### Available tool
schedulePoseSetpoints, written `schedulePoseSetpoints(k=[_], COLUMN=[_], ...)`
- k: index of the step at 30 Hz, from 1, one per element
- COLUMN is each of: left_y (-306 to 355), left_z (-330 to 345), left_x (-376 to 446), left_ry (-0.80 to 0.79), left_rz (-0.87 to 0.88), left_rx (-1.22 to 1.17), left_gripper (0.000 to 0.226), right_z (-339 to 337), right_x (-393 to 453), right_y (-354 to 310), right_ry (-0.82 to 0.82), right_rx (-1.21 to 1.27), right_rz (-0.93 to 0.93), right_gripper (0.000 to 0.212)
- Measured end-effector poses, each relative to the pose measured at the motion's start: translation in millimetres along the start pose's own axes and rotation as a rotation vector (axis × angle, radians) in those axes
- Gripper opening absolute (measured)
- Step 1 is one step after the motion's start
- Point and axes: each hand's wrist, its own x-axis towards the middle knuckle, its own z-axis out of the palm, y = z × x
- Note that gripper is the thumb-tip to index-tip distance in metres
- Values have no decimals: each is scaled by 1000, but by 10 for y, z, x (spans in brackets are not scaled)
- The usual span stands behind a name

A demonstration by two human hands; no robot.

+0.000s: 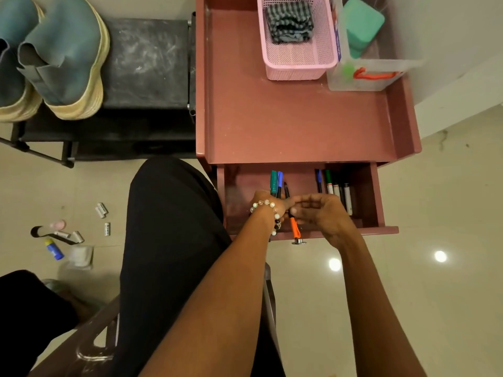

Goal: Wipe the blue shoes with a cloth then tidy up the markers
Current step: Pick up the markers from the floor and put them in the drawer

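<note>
My left hand [268, 206], with a bead bracelet at the wrist, grips a bunch of markers [277, 183] over the open drawer [377, 197]; green, blue and dark caps stick up and an orange one [294, 227] points down. My right hand [322, 210] touches the same bunch from the right with its fingers curled on it. Several more markers [339, 190] lie in the drawer's right part. The blue shoes [64, 58] stand on the black rack [147, 63] at upper left. A striped cloth [289, 21] lies folded in the pink basket [299, 66].
The reddish desk [285, 123] carries a clear box [367, 77] with a green sponge and an orange item. Small bottles and tubes [68, 235] litter the floor at left. My black-clad knee [168, 227] and a chair frame [92, 349] fill the lower middle.
</note>
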Motion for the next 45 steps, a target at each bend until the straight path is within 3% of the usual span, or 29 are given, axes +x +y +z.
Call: schedulePoseSetpoints(k=[7,10,14,18,25,31,33,35,38,42,45], left_y=[52,91,85,99,129,97,89,73,46,36,32], left_z=[-46,-26,-36,-86,-129,-84,-56,-40,-32,-56,-47], left_x=[10,-6,24,61,94,53,41,37,35,52,76], left_ry=[15,-28,8,30,32,-21,-34,-43,-58,-41,-35], left_rz=[5,-31,-34,-45,-60,-74,-57,-38,-27,-16,-14], left_rx=[-102,-206,-229,-243,-230,-252,-237,-221,-152,17,-11], left_gripper=[14,10,26,30,8,18,16,15,13,16,21], right_z=[-111,-170,-259,-261,-390,-369,-281,-109,150,223,146], right_x=[275,604,1015,1146,1133,956,818,562,165,74,200], right_y=[-70,85,448,582,584,414,335,234,66,38,57], right_ry=[7,187,518,590,700,800,755,530,147,147,205], right_rx=[-22,-126,-528,-723,-769,-595,-300,76,197,252,364], right_rz=[122,174,170,174,244,155,96,122,188,182,256], right_gripper=[21,17,18,23,27,23,14,13,27,19,17])
